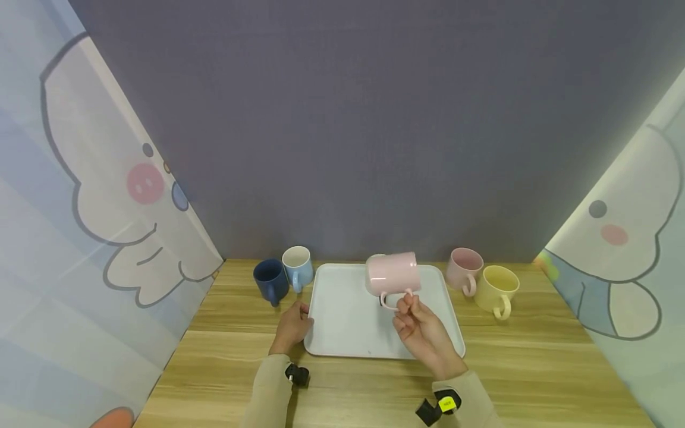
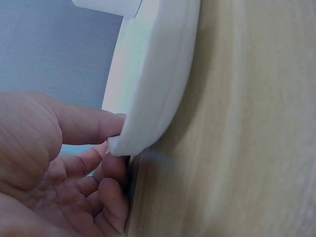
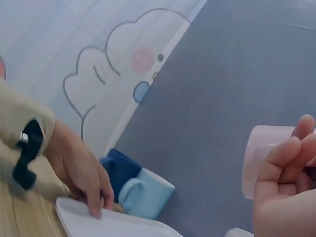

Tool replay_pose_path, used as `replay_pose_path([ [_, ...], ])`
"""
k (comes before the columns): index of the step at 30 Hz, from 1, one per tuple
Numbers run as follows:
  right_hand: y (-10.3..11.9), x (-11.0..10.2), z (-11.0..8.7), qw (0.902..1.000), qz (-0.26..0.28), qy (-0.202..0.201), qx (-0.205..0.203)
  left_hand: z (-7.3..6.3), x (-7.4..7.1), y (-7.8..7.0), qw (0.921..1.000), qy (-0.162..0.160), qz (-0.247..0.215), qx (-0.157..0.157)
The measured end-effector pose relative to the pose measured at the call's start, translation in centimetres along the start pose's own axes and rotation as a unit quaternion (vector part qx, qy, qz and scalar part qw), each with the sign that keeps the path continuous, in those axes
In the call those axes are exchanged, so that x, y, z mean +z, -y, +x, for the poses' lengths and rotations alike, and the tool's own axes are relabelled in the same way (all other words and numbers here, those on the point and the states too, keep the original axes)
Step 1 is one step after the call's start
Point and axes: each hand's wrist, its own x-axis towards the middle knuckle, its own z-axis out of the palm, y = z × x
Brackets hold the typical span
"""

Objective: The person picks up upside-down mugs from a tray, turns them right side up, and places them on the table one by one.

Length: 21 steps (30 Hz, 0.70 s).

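My right hand [image 1: 427,342] holds a pink mug [image 1: 395,272] by its handle, the mug tipped on its side above the white tray [image 1: 342,327]. Fingers and thumb pinch the handle on the side nearest me. Behind that mug, a white cup-like thing [image 2: 108,6] stands on the tray, mostly hidden in the head view. At the tray's left edge is my left hand [image 1: 291,327]; its thumb lies over the rim and its fingers curl below, gripping it. The left wrist view shows this grip closely.
Left of the tray stand a dark blue mug [image 1: 270,280] and a light blue mug [image 1: 298,267]. On the right are another pink mug [image 1: 463,267] and a yellow mug [image 1: 496,288]. A grey panel [image 1: 342,148] rises behind the wooden table [image 1: 535,368].
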Motion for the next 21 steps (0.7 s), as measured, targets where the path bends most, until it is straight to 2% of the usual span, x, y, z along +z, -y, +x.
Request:
replay_pose_path([
  [4, -0.3, -0.2, 0.3, 0.9956, 0.086, 0.036, 0.004, 0.1, 0.0, 0.0, 1.0000, 0.001, 0.000, 0.001],
  [10, -1.1, -0.4, 0.6, 0.9846, 0.159, 0.073, 0.001, 0.0, 0.1, 0.1, 1.0000, 0.001, -0.003, 0.002],
  [21, -1.6, -0.2, 0.5, 0.9811, 0.173, 0.085, -0.013, 0.0, 0.1, 0.2, 1.0000, -0.002, -0.003, 0.005],
])
